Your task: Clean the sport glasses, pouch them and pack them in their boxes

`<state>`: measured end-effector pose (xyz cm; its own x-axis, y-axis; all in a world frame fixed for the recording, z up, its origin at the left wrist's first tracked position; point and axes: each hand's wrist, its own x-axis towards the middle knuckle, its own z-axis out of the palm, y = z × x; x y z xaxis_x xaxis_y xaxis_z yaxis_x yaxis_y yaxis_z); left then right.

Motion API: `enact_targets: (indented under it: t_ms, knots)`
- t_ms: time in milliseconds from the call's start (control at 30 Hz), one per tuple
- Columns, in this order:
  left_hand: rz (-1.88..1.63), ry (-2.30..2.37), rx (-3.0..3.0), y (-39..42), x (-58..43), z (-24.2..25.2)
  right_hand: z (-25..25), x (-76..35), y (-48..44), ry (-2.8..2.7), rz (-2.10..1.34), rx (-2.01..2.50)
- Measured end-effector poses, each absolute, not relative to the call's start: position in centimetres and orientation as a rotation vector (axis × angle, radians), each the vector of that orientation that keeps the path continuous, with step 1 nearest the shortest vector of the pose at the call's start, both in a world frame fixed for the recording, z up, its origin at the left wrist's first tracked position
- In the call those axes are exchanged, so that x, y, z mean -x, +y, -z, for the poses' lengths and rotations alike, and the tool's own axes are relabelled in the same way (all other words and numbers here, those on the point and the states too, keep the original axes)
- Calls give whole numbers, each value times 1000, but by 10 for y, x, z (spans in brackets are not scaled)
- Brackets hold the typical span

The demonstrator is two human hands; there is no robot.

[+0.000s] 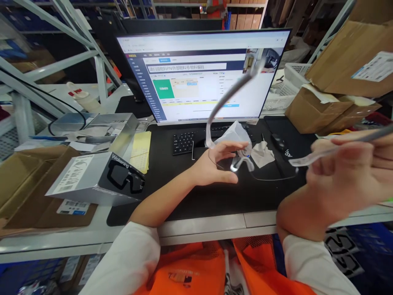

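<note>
Clear-framed glasses (225,98) are held up over the black desk mat (184,207) on the worktop (211,227), in front of the monitor (190,108). The right hand (346,176) has its fingers clamped on one grey-tinted temple; the left hand (211,164) is at the front, beside the nosepiece, thumb and fingers bent around that side (whether they actually pinch the frame, I cannot tell).

At the left lies a grey box (98,182) printed "Wakening" above a picture of dark glasses, with a barcode label (74,173) on its pale side. The open cardboard box (33,205) next to it bears another label, too small to read. On the screen, a long search field of Chinese characters includes "PN", above a green block and a yellow strip. Pale letters reading "logi" sit beside the black mouse (278,142). The brown carton (344,53) at upper right wears a white printed label, its lines illegible. Near the glasses lie a crumpled white cloth (262,155) and the black keyboard (183,143).
</note>
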<state>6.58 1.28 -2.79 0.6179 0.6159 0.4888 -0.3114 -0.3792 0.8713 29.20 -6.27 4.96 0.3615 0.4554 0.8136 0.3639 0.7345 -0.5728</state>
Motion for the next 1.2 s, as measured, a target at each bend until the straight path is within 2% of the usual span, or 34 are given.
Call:
enact_targets:
  t_ms: [167,267,467,567,667,733,767,833,1000,1200]
  knots:
    - [-1156,252,-1440,7,-62,18,-39,-268,-26,-1148,-477,604]
    - [-1172,278,-1270,5,-55,6,-29,-259,-16,-1179,-589,609]
    - [-1260,409,-1183,6,-39,-14,-14,-247,-13,-1375,-618,632]
    - [-1481,488,-1224,14,-24,-21,-16,-272,0,-1444,-418,701]
    - [-1786,592,-1315,24,-2,-27,-17,-327,31,-1342,-149,975]
    - [-1974,663,-1386,30,13,-30,-10,-366,53,-1388,-57,1473]
    - [-2053,698,-1425,33,20,-31,-3,-383,62,-1489,-36,1741]
    - [-2151,796,-1517,37,33,-31,17,-406,73,-1602,-94,1976]
    - [-2126,1225,-1878,43,48,-30,72,-411,73,-1862,-306,2173]
    - [-2008,1427,-2144,50,41,-30,100,-396,83,-2002,-294,2194]
